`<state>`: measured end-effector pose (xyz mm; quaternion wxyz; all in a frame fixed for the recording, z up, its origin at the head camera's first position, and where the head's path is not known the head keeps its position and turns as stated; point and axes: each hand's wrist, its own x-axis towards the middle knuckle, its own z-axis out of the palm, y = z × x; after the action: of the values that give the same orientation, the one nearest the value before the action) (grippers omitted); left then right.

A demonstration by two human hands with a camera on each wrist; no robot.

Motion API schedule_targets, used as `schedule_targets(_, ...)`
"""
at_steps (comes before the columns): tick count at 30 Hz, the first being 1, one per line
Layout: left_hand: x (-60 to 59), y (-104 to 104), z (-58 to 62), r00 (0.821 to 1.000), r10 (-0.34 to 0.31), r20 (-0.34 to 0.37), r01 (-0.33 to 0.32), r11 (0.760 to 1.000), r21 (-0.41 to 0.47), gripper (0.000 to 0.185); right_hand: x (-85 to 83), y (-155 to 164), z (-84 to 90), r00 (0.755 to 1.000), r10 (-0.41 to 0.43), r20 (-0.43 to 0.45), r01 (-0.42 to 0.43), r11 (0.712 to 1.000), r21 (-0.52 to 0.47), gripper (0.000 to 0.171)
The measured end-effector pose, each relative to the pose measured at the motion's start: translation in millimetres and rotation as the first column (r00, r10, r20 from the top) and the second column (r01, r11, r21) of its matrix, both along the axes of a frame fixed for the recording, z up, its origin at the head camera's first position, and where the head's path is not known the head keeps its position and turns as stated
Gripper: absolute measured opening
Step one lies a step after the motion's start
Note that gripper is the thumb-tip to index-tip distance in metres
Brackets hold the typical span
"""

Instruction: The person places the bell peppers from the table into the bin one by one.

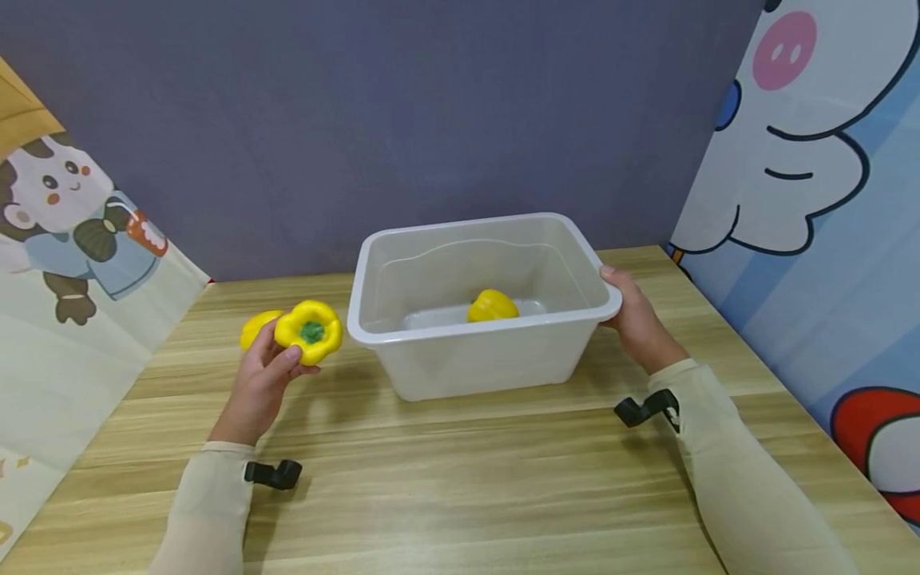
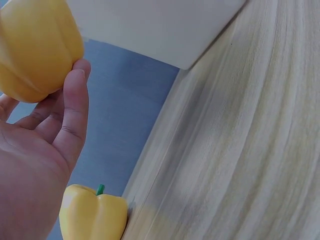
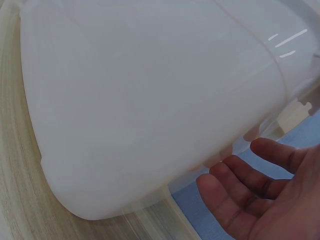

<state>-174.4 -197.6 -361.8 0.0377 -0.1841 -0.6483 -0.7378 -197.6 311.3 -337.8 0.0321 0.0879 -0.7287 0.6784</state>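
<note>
My left hand (image 1: pixel 253 395) holds a yellow bell pepper (image 1: pixel 311 331) just left of the white plastic tub, its green stem end facing the head camera. In the left wrist view, thumb and fingers curl round that pepper's lower part. A second yellow bell pepper (image 2: pixel 95 212) stands on the table behind this hand, partly hidden in the head view. Inside the tub (image 1: pixel 474 359), another yellow bell pepper (image 1: pixel 493 306) lies on the bottom. My right hand (image 1: pixel 636 323) grips the tub's right rim, thumb on top and fingers beneath the lip along the outer wall.
Beneath everything is a wood-grain table (image 1: pixel 446 479). A dark grey-blue panel (image 1: pixel 431 120) rises along its back edge. Cartoon-printed sheets (image 1: pixel 848 263) border it on both sides. Black straps (image 1: pixel 273 474) circle both sleeved wrists.
</note>
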Motion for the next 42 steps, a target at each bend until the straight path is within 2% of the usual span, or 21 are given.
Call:
schedule_targets(13, 0.1, 0, 2.3, 1.0, 0.0, -0.012, 0.0, 1.0, 0.007, 0.038, 0.7, 0, -0.1, 1.0, 0.008, -0.007, -0.008, 1.0, -0.017, 0.046)
schedule_targets(28, -3.7, 2, 11.2, 1.0, 0.006, 0.008, -0.006, 0.999, 0.043, 0.041, 0.8, -2, -1.0, 1.0, -0.012, 0.004, 0.012, 1.0, -0.018, 0.048)
schedule_targets(34, -9.7, 6, 18.4, 1.0, 0.021, -0.018, -0.02, 0.997, 0.073, 0.041, 0.7, -1, -2.1, 1.0, 0.0, -0.001, 0.0, 1.0, -0.029, 0.047)
schedule_targets(42, -15.6, 13, 22.9, 0.998, -0.038, -0.052, 0.046, 0.986, 0.16, 0.038, 0.1, -1, -2.1, 1.0, -0.008, 0.013, 0.009, 0.999, -0.032, 0.048)
